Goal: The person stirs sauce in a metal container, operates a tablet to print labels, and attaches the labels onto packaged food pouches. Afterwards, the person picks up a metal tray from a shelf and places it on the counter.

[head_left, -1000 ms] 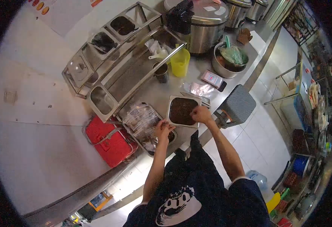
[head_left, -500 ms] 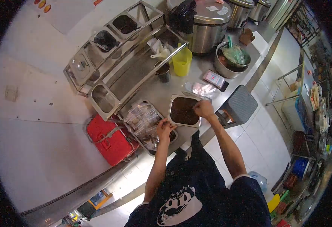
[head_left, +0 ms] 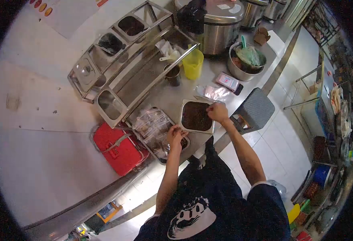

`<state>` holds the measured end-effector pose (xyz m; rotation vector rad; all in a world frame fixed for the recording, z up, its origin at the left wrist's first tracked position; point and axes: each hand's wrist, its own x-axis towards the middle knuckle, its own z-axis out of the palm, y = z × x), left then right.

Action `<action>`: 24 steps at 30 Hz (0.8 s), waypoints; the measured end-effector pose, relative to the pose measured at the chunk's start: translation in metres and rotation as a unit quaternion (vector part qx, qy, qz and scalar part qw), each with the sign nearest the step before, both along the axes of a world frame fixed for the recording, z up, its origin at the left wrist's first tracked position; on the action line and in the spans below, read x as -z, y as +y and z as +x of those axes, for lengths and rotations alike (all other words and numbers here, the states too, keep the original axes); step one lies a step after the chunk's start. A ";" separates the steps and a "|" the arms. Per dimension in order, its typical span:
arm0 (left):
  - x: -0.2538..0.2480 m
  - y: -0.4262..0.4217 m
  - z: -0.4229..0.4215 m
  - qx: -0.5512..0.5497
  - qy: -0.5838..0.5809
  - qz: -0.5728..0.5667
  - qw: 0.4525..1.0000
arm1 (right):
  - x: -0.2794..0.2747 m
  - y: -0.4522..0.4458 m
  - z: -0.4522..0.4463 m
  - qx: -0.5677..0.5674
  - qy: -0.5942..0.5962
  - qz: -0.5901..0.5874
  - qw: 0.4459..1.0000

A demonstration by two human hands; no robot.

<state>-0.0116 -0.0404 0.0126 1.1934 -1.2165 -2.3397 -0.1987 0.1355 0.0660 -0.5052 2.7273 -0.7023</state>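
Brown food [head_left: 194, 116] could spill if the right hand [head_left: 218, 113] bumps its steel pan [head_left: 196, 131]; I can't tell if any fingers [head_left: 211, 109] pinch.

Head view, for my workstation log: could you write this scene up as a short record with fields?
container: metal pan on the steel counter
contents: dark food-like mass, exact kind unclear
left hand: at the pan's near left corner; grip unclear
right hand: at the pan's right side, fingers over the contents; whether it holds anything is unclear
left of pan: tray with clear plastic packets
beyond pan: yellow pitcher, metal cup
beside counter: grey stool
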 end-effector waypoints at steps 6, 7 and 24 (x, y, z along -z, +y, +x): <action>0.001 -0.002 0.002 0.005 0.031 0.019 0.999 | 0.021 -0.001 -0.013 -0.040 -0.016 0.023 0.999; -0.002 -0.001 0.003 0.004 0.030 0.019 0.999 | 0.020 -0.002 -0.006 -0.040 -0.017 0.023 0.999; 0.003 -0.001 0.001 -0.010 0.003 0.026 1.000 | 0.037 -0.009 -0.002 -0.116 -0.016 0.057 0.991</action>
